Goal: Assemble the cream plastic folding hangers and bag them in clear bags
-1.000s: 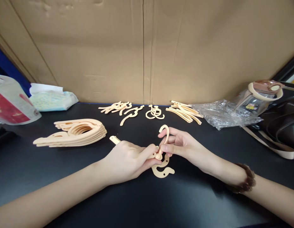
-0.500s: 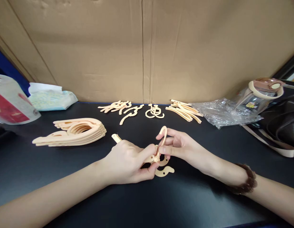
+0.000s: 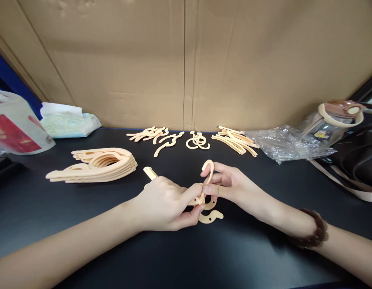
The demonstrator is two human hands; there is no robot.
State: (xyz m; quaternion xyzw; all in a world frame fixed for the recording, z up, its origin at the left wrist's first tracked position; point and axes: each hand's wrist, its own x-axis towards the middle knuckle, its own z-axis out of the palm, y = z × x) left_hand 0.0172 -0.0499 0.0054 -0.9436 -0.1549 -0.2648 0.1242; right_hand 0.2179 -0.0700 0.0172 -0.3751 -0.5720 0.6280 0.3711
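Observation:
Over the middle of the dark table, my left hand (image 3: 167, 204) is closed around cream plastic hanger parts; one flat arm (image 3: 150, 173) sticks out behind the knuckles. Thumb and forefinger pinch the joint where a hanger hook (image 3: 210, 170) meets these parts. Holding the hook by its stem is my right hand (image 3: 224, 180), its curved end pointing up. Below the fingers, a curved flat piece with a hole (image 3: 211, 217) shows, partly covered by my left hand. I cannot tell whether it is joined to the rest. My palm hides most of the held parts.
Folded hangers (image 3: 113, 174) are stacked at left. Along the back lie curved arms (image 3: 164, 146), loose hooks (image 3: 198, 141) and straight bars (image 3: 234, 140). A clear plastic bag (image 3: 282, 142), a drinking bottle (image 3: 327, 124) and a black bag (image 3: 354, 160) stand right. Tissues (image 3: 71, 124) and a white container (image 3: 20, 124) stand left.
The whole view has shifted slightly, so everything sits a little further right. Both hands keep the same grip on the hook and the hanger parts.

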